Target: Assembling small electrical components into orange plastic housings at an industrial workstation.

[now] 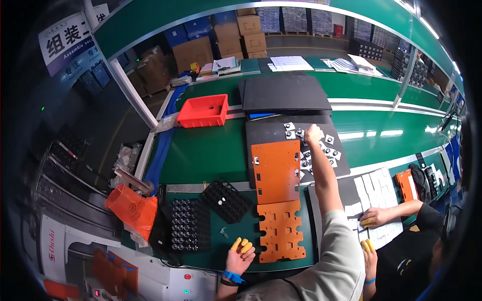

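Observation:
My right hand (314,134) reaches forward over a black board (261,131), its fingers drawn together; whatever they grip is hidden. Around it lie several small square white parts with black round centres (329,139). My left hand (240,258) is near the bench's front edge, with yellow finger covers and a blue wrist strap, fingers apart and nothing visible in them. Just right of it stands an orange fixture plate (279,233) with cutouts, its flat orange panel (276,170) spread open behind it. A black tray with rows of round lens-like parts (185,226) sits to the left.
A second black tray (226,200) holds a few white pieces. A red bin (203,111) and stacked black sheets (286,93) are farther back. An orange bag (131,210) hangs at left. On my right, a co-worker's hands (376,216) work over white cards (374,188).

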`<state>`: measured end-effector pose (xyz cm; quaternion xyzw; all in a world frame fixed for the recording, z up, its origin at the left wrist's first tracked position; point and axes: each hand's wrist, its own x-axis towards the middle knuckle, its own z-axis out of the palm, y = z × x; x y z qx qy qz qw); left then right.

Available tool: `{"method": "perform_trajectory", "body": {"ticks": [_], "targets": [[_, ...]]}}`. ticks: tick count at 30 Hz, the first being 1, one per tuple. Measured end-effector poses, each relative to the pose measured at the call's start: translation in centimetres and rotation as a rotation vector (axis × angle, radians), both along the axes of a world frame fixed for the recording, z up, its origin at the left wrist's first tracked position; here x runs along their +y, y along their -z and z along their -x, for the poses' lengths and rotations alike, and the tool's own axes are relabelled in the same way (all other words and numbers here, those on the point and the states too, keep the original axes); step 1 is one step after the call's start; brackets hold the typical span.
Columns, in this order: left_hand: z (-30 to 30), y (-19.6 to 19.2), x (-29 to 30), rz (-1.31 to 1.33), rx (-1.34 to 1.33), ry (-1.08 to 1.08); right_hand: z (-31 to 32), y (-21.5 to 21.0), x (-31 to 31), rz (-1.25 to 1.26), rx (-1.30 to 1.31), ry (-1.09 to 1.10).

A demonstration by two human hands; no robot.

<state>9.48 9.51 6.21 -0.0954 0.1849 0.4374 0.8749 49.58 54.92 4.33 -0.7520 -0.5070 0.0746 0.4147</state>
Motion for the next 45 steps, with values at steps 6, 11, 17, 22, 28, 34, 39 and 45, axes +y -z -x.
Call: {"method": "perform_trajectory", "body": {"ticks": [6, 11, 17, 22, 28, 34, 39, 45], "targets": [[0.4, 0.5, -0.6, -0.017, -0.038, 0.054, 1.0, 0.1, -8.7, -0.155, -0.157, 0.149], [-0.6, 1.7, -2.4, -0.104, 0.233, 0.096, 8.3, -3.5, -22.5, -0.179, 0.625, -0.058], [-2.5, 0.5, -6.4, -0.099, 0.172, 0.239, 7.8, -4.4, -41.0, -0.394, 0.406, 0.308], [-2.4, 1.8, -11.0, -0.111, 0.119, 0.352, 10.8, -2.8, -50.9, -0.397, 0.333, 0.219], [-1.3, 3.7, -15.4, -0.097, 0.158, 0.382, 13.4, 1.1, -57.9, -0.263, -0.013, 0.141], [-0.5, 5.2, -18.1, -0.043, 0.121, 0.306, 10.0, 1.3, -55.8, -0.041, -0.197, 0.143], [-0.5, 5.6, -18.9, -0.044, 0.099, 0.276, 9.5, 3.7, -55.4, 0.168, -0.406, 0.132], [-0.6, 5.2, -18.8, -0.062, 0.083, 0.269, 8.3, 3.9, -54.5, 0.189, -0.399, 0.201]]}}
